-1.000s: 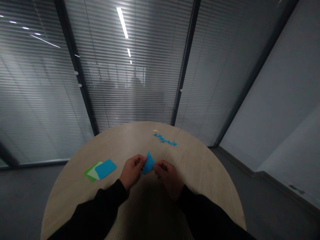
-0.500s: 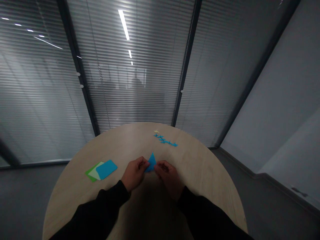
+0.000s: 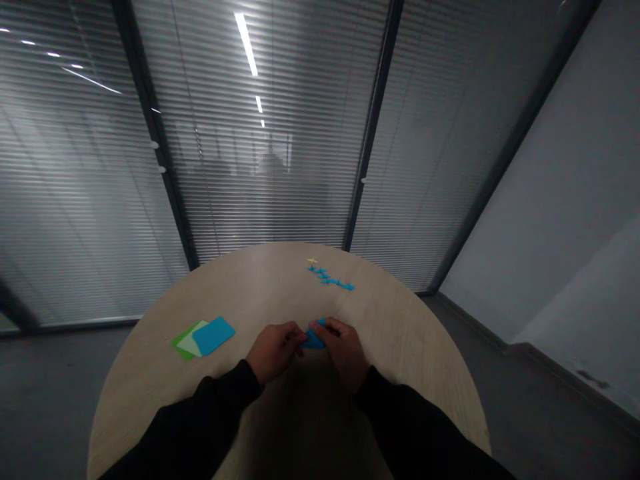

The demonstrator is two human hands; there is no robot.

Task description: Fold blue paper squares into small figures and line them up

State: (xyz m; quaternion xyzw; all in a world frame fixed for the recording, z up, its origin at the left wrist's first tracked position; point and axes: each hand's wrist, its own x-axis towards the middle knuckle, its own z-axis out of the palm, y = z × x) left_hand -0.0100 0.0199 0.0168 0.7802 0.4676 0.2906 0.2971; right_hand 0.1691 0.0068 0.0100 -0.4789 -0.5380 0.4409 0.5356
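A small folded piece of blue paper (image 3: 313, 341) is held between my two hands, low over the table in front of me. My left hand (image 3: 277, 349) pinches its left side between thumb and fingers. On the other side, my right hand (image 3: 343, 349) is closed on the paper, with the thumb pressed across its upper face. Fingers cover much of the paper, so its full shape is hidden.
Left of my hands lie blue sheets (image 3: 213, 335) overlapping pale green paper (image 3: 191, 344) and brighter green paper (image 3: 183, 353). Toward the far side of the round wooden table (image 3: 240, 280) sit several small blue folded paper pieces (image 3: 327, 277) and a yellow one (image 3: 311, 261).
The blue paper's tall upright point has been brought down and toward the right. My right hand has shifted over the paper, and its thumb now lies on top.
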